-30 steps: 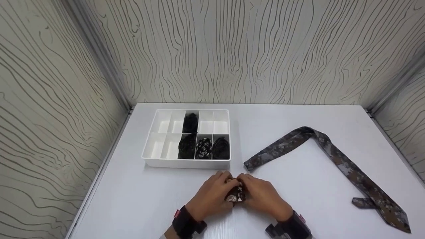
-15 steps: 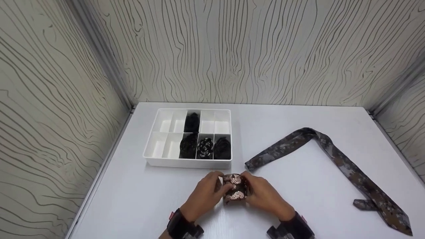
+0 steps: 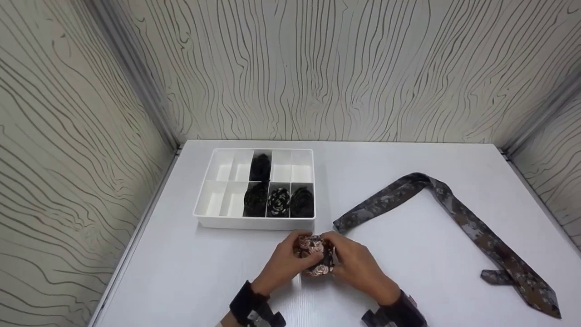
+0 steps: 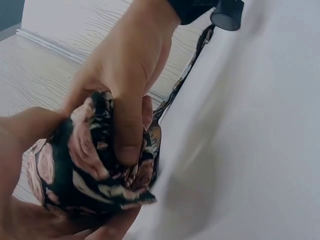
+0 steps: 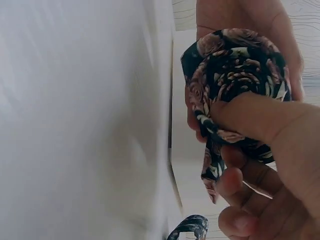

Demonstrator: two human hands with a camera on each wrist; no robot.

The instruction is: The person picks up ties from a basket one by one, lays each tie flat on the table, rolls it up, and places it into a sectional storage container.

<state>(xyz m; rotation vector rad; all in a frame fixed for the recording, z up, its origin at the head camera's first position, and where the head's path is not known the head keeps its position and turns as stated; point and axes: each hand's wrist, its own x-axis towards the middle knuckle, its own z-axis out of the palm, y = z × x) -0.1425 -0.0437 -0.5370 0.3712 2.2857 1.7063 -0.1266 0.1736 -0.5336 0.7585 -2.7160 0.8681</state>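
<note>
A dark necktie with pink roses, rolled into a coil (image 3: 321, 270), is held between both hands just above the table, in front of the tray. My left hand (image 3: 282, 267) grips its left side with the thumb across the outer face. From the other side my right hand (image 3: 358, 263) grips it. In the right wrist view, spiral layers show on the coil's flat side (image 5: 240, 65), under the right thumb (image 5: 250, 115), and a short pointed tail (image 5: 212, 167) hangs off it. The left wrist view shows the coil (image 4: 85, 155) partly covered by fingers.
A white divided tray (image 3: 256, 222) stands behind the hands, with several rolled dark neckties, one of them white-patterned (image 3: 278, 202), in its compartments. An unrolled grey-brown patterned necktie (image 3: 472, 222) lies bent on the table at right. Patterned walls border the back and sides.
The coil has been turned in the hands, so more of its rose-patterned outer face shows, and both hands have shifted slightly. The tray and the flat necktie stay put.
</note>
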